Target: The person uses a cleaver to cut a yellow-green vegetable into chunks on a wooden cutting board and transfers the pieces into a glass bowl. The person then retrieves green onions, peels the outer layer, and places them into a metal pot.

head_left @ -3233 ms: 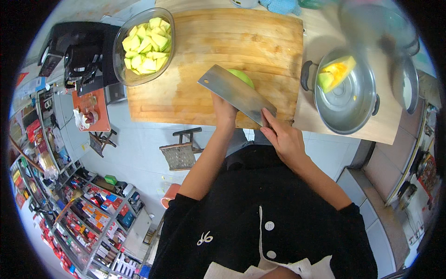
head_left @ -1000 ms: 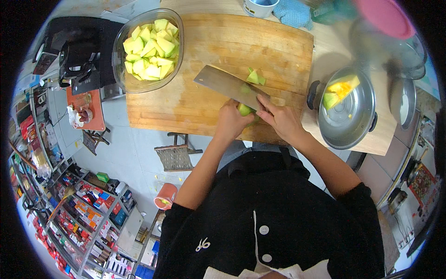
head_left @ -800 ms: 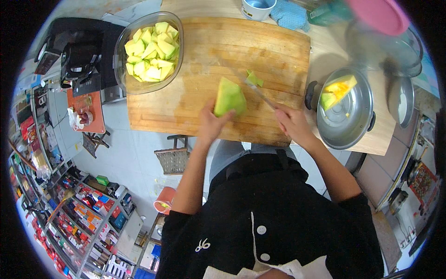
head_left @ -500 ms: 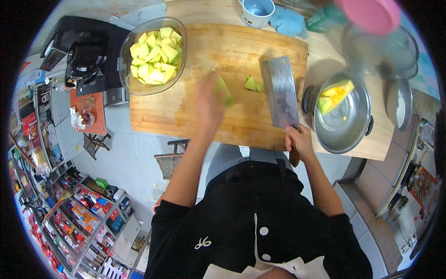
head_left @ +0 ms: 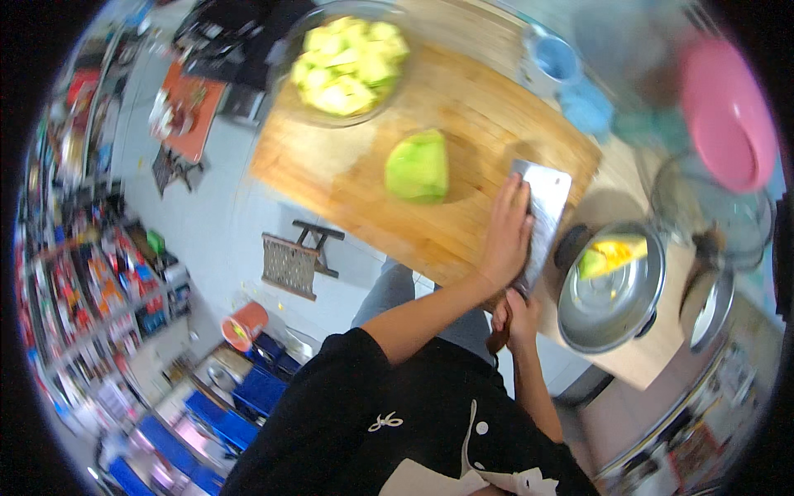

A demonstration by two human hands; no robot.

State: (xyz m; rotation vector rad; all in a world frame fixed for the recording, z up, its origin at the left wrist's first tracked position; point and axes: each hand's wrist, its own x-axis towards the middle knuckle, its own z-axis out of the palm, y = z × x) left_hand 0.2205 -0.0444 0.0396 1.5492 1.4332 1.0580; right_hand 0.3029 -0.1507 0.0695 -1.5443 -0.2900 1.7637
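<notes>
My right hand (head_left: 518,318) is closed round the wooden handle of a cleaver (head_left: 549,202), whose broad blade points away from me over the right side of the wooden cutting board (head_left: 347,186). Against the left side of the blade lies my left hand (head_left: 506,236), its fingers stretched out along the metal. Anything between that palm and the blade is hidden. A peeled pale-green melon piece (head_left: 418,169) sits by itself near the board's middle. Melon chunks (head_left: 347,66) fill a clear glass dish (head_left: 281,78) at the board's far left.
Right of the board stands a steel pot (head_left: 579,337) holding a yellow-orange melon piece (head_left: 612,256). A glass lid (head_left: 719,215) and a pink basin (head_left: 728,116) are beyond it. A blue cup (head_left: 552,58) and blue cloth (head_left: 587,106) are at the back. A stool (head_left: 289,264) stands on the floor.
My left hand has left the melon piece and moved right onto the cleaver blade. The small melon bits beside the blade no longer show. The whole view has turned and shifted.
</notes>
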